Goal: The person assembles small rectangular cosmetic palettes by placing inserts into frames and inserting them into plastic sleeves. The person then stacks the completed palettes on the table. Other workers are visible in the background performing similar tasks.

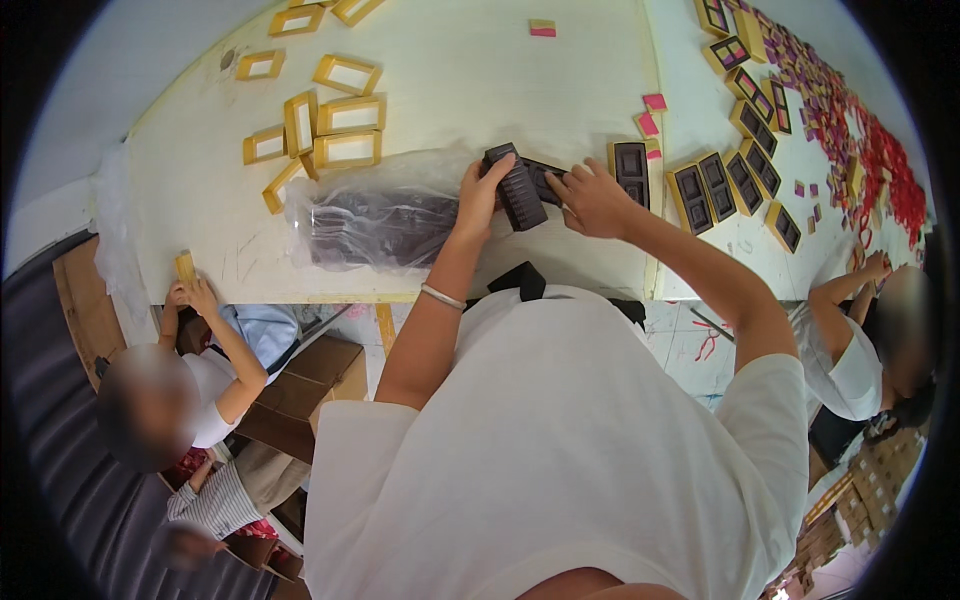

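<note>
Dark brown plastic trays, a stack of them (pixel 520 190), sit in the person's left hand (pixel 478 195), whose fingers are wrapped round the stack's left side and top end. It is lifted a little off the white table (pixel 470 70) and tilted, close to the table's near edge. The right hand (pixel 592 198) is just beside it, fingers curled onto a second dark tray (pixel 543 180) that pokes out behind the stack; how firmly it pinches that tray is hard to tell.

Left of the hands, a clear plastic bag (pixel 375 215) lies crumpled with more dark trays inside, its mouth facing the stack. It reaches nearly to the near edge.

Right of the hands, yellow boxes with dark inserts (pixel 715 185) stand in a row past a seam in the table, and one such box (pixel 632 170) lies just beyond the right knuckles. Empty yellow frames (pixel 335 125) are scattered further back on the left. Between the frames and the filled boxes is a broad stretch of bare white tabletop.

At the near-left corner another person's hands (pixel 190 295) hold a small yellow piece.
</note>
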Demonstrator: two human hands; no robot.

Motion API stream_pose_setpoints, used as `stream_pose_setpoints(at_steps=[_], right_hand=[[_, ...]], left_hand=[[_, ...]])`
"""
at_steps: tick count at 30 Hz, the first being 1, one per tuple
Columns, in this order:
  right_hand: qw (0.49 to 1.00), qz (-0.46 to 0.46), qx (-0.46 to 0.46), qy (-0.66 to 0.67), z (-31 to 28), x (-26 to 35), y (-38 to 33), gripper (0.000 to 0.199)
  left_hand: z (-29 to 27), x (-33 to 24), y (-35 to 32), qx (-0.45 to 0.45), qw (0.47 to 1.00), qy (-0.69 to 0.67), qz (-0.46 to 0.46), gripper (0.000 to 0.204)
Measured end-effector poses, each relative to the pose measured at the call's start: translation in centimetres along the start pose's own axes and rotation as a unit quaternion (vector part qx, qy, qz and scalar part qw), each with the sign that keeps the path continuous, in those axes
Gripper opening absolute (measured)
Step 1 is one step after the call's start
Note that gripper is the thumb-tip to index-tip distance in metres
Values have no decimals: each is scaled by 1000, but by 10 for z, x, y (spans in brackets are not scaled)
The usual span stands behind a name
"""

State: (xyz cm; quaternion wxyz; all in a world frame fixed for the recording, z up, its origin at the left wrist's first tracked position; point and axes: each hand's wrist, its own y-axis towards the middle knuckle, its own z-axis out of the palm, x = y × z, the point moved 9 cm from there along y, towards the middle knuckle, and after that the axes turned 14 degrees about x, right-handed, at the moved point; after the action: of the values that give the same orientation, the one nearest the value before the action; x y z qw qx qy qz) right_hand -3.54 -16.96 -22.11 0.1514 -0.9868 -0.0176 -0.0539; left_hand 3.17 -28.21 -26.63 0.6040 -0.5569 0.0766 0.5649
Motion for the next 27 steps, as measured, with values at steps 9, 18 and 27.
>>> stream_pose_setpoints(at_steps=[9,18,27], right_hand=[[962,71,-111,239,28,-23,-13,49],[967,13,69,247,23,-32,-21,43],[990,55,-103,82,20,-34,-44,41]], left_hand=[[1,18,5,-4,1000,18,-5,49],[12,19,1,-32,998,26,-42,48],[36,24,4,8,999,21,-26,42]])
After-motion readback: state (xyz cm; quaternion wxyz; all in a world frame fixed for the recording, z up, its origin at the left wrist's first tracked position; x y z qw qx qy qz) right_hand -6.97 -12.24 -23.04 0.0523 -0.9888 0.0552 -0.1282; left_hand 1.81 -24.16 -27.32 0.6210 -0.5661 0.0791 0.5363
